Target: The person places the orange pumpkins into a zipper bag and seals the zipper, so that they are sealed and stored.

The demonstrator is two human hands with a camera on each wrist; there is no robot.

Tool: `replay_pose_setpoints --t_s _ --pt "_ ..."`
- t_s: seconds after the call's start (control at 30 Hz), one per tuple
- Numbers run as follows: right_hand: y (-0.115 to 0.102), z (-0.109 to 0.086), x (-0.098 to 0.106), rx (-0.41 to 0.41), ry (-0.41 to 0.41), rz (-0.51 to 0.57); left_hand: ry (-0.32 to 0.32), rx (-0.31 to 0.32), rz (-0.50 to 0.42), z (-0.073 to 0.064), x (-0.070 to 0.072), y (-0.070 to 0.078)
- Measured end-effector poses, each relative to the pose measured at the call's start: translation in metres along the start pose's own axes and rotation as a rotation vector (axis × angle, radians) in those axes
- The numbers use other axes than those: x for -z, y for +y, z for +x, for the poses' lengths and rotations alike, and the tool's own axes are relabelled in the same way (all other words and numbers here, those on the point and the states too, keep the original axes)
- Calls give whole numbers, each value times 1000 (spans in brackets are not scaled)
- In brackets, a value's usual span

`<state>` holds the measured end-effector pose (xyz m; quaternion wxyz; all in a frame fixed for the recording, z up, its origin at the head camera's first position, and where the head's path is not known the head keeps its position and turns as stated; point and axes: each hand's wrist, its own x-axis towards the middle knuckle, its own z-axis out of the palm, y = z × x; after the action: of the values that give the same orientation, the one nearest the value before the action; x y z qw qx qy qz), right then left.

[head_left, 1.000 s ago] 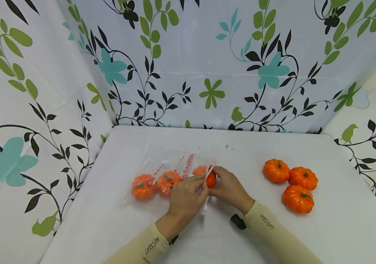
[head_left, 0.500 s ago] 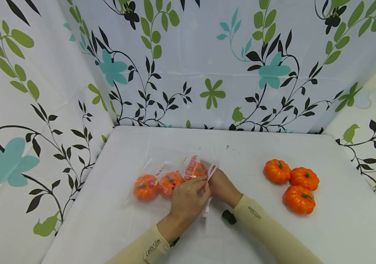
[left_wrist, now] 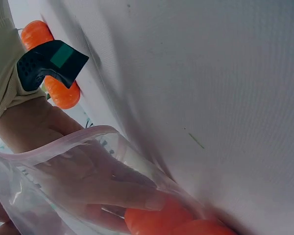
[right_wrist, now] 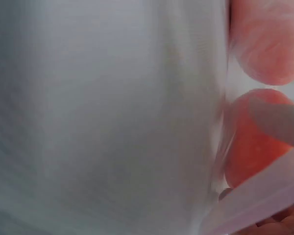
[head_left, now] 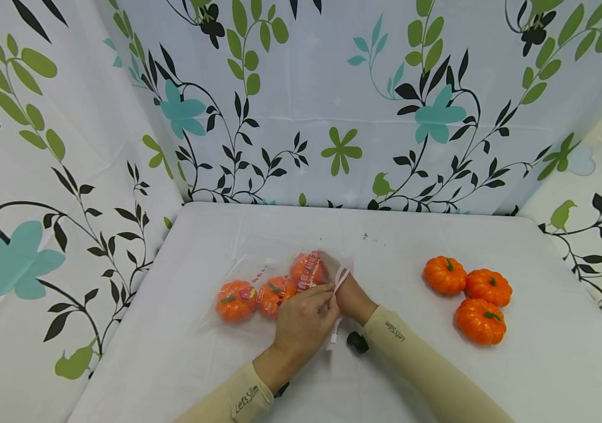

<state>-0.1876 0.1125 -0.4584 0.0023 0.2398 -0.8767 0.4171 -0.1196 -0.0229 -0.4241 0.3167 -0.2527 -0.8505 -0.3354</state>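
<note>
A clear zip bag [head_left: 252,263] with pink printing lies on the white table. Inside it, two small orange pumpkins [head_left: 235,301] sit to the left. My left hand [head_left: 301,323] pinches the bag's pink rim at the mouth. Through that mouth reaches my right hand [head_left: 352,296], its fingers around a third small pumpkin [head_left: 308,270] inside the bag. In the left wrist view, the right hand [left_wrist: 93,176] shows through the plastic, fingers against the orange pumpkin [left_wrist: 157,219]. The right wrist view shows a finger across the pumpkin [right_wrist: 255,147], its grip partly hidden.
Three more orange pumpkins [head_left: 480,320] with green stems stand grouped on the table's right side. The white table [head_left: 216,376] meets a leaf-patterned curtain [head_left: 311,106] at the back. A dark wrist device [head_left: 357,342] is by the right cuff.
My right hand has moved left into the bag with the third pumpkin, which now lies deeper inside near the other two. The left hand keeps its hold on the rim.
</note>
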Motion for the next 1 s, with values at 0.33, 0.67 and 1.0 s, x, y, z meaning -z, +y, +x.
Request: replay_pose_setpoints --t_s 0.33,0.67,1.0 --pt "3 -12 12 -140 89 52 30 -19 4 7 3 -4" --pt "4 -16 18 -182 38 87 30 4 19 11 7 -5" --pt "1 2 15 -91 -48 80 28 -11 13 11 6 -4"
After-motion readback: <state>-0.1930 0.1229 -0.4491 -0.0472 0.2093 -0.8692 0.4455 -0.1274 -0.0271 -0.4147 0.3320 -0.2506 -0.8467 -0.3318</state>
